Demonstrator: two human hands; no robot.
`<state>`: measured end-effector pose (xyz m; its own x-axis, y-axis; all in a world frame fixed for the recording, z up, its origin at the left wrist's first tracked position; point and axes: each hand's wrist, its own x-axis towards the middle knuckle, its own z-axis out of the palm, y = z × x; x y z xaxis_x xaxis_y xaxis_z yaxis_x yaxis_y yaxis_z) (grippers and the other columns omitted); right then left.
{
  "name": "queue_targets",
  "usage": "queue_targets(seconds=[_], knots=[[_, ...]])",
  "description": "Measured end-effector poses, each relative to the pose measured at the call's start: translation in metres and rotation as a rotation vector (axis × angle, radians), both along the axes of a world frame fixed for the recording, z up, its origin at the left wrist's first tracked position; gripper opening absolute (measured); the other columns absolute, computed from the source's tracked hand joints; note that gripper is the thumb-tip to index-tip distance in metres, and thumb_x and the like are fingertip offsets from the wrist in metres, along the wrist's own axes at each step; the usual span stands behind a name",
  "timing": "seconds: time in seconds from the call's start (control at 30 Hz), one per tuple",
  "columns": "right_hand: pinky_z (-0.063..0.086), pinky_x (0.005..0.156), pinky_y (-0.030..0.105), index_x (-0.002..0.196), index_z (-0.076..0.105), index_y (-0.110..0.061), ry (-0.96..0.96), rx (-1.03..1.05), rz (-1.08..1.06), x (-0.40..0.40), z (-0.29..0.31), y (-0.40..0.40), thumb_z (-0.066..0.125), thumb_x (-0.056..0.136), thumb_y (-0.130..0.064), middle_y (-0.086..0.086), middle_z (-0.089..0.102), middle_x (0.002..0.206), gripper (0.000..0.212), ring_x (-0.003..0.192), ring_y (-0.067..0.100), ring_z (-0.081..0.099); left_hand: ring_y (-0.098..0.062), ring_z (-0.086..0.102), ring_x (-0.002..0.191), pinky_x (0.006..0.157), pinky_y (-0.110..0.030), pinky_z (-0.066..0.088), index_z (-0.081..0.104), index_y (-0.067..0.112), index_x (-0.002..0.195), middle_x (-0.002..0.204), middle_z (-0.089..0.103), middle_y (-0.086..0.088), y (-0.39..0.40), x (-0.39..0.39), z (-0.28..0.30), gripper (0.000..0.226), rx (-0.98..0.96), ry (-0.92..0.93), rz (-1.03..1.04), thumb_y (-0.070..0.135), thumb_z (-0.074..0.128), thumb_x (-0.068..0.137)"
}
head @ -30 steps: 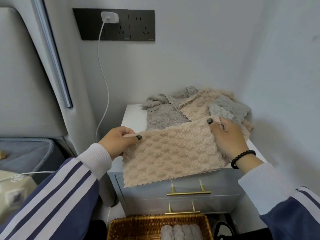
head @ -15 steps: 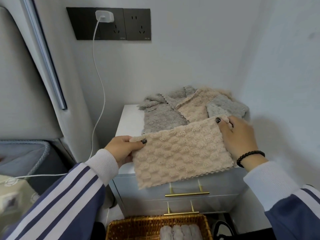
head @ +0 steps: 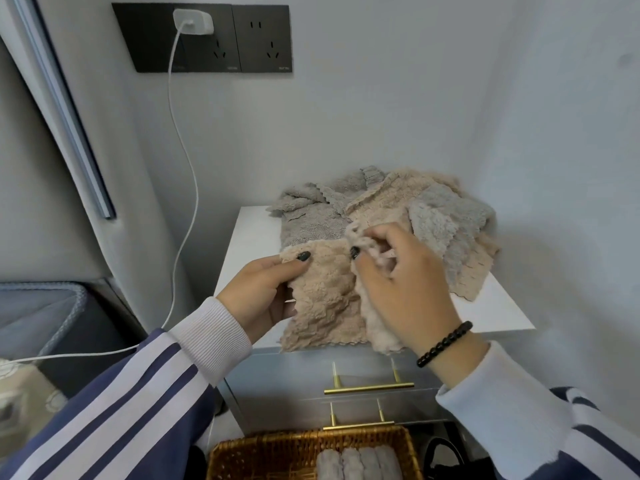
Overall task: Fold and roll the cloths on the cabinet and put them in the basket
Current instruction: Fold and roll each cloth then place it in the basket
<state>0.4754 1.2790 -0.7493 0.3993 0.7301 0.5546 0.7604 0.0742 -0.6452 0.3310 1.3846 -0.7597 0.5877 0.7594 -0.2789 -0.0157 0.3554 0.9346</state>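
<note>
Beige cloth [head: 322,299] is held over the front edge of the cabinet [head: 249,244], bunched between both hands, lower edge hanging past the cabinet top onto the drawer front. Left hand [head: 263,292] pinches the cloth's upper left corner, thumb on top w/ dark nail polish, fingers curled under the fabric. Right hand [head: 405,282] is just right of it, fingers curled round the cloth's other top corner, gathered into a crumpled wad at the fingertips; black bead bracelet [head: 445,342] on that wrist. Both sleeves navy w/ white stripes and white cuffs.

Further back on the cabinet top, near the wall corner, lies a loose pile of cloths [head: 398,209], grey and beige mixed, overlapping. Below the cabinet front, w/ its two gold drawer handles [head: 369,388], sits a wicker basket [head: 263,452] holding grey rolled cloths [head: 360,464] side by side. Left of the cabinet, a white cable [head: 188,174] drops from a charger [head: 192,19] in the black wall socket panel.
</note>
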Motion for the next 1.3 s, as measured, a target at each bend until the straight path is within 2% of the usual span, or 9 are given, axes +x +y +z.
queue_targets(seconds=[0.13,0.37,0.53,0.73,0.83,0.93,1.1,1.2,1.3], knots=[[0.047,0.080,0.015,0.110,0.062,-0.017,-0.003,-0.005,0.090,-0.015,-0.008,0.006,0.064,0.085,-0.013,-0.006,0.059,0.102,0.026,0.089,0.002,0.055,-0.029,0.051,0.082,0.063,-0.031,0.048,0.060,0.000,0.102,0.095,0.056,-0.019,-0.006,0.001,0.002,0.024,-0.031,-0.118,-0.058,0.019,0.057,0.088],[0.041,0.082,0.007,0.125,0.056,-0.015,-0.087,-0.065,0.179,-0.031,-0.018,0.007,0.062,0.083,-0.020,-0.007,0.051,0.113,0.043,0.095,0.002,0.050,-0.023,0.068,0.076,0.056,-0.029,0.055,0.060,0.001,0.114,0.099,0.070,-0.014,-0.004,-0.007,0.002,0.037,-0.043,-0.152,-0.074,0.024,0.033,0.102],[0.053,0.077,0.029,0.143,0.038,-0.015,-0.255,-0.215,0.302,-0.040,-0.022,0.003,0.060,0.084,-0.037,-0.008,0.036,0.121,0.067,0.093,0.010,0.052,-0.030,0.065,0.104,0.085,-0.042,0.055,0.059,0.006,0.121,0.117,0.066,-0.016,-0.003,-0.020,0.004,0.060,-0.028,-0.169,-0.157,0.052,0.046,0.087],[0.046,0.074,0.011,0.119,0.064,-0.014,0.073,-0.146,0.431,-0.036,-0.019,0.008,0.053,0.081,0.004,-0.007,0.058,0.115,0.044,0.091,0.001,0.058,-0.013,0.063,0.054,0.048,-0.023,0.051,0.062,0.007,0.092,0.068,0.067,-0.004,0.001,-0.030,0.000,0.016,0.056,-0.091,0.050,0.016,0.049,0.096],[0.050,0.080,0.017,0.115,0.061,-0.022,0.100,-0.021,0.209,-0.017,-0.007,0.010,0.062,0.082,0.004,-0.009,0.057,0.112,0.042,0.095,0.001,0.057,-0.015,0.066,0.066,0.057,-0.024,0.054,0.064,0.006,0.102,0.082,0.069,-0.006,0.007,-0.037,0.002,0.018,0.079,-0.095,0.031,0.013,0.051,0.093],[0.043,0.092,0.017,0.124,0.052,-0.032,0.236,-0.159,0.179,0.001,0.003,0.010,0.074,0.079,-0.018,-0.014,0.050,0.124,0.053,0.111,-0.003,0.049,-0.015,0.067,0.072,0.060,-0.024,0.055,0.064,0.006,0.103,0.085,0.070,-0.005,0.007,-0.039,0.002,0.025,0.121,-0.081,-0.073,0.018,0.056,0.083],[0.056,0.074,0.025,0.102,0.069,-0.025,0.687,-0.416,0.371,0.008,0.004,0.006,0.080,0.073,-0.012,-0.001,0.069,0.103,0.034,0.084,0.008,0.068,-0.016,0.070,0.080,0.068,-0.025,0.057,0.064,0.010,0.102,0.087,0.073,-0.003,-0.001,-0.032,0.004,0.032,0.127,-0.075,-0.136,0.022,0.070,0.073],[0.049,0.048,0.021,0.093,0.068,-0.020,0.722,-0.294,0.188,0.008,-0.003,0.008,0.083,0.069,-0.018,0.009,0.072,0.083,0.028,0.064,0.017,0.064,-0.018,0.071,0.091,0.075,-0.029,0.058,0.059,0.014,0.113,0.099,0.073,-0.002,-0.002,-0.026,0.002,0.057,0.223,0.027,-0.170,0.027,0.084,0.063],[0.049,0.049,0.026,0.088,0.065,-0.023,0.680,-0.253,0.086,0.010,-0.010,0.010,0.085,0.067,-0.021,0.006,0.064,0.074,0.029,0.061,0.018,0.057,-0.016,0.069,0.098,0.076,-0.030,0.058,0.055,0.019,0.119,0.108,0.071,0.001,0.001,-0.023,-0.006,0.072,0.287,0.175,-0.299,0.031,0.089,0.057]])
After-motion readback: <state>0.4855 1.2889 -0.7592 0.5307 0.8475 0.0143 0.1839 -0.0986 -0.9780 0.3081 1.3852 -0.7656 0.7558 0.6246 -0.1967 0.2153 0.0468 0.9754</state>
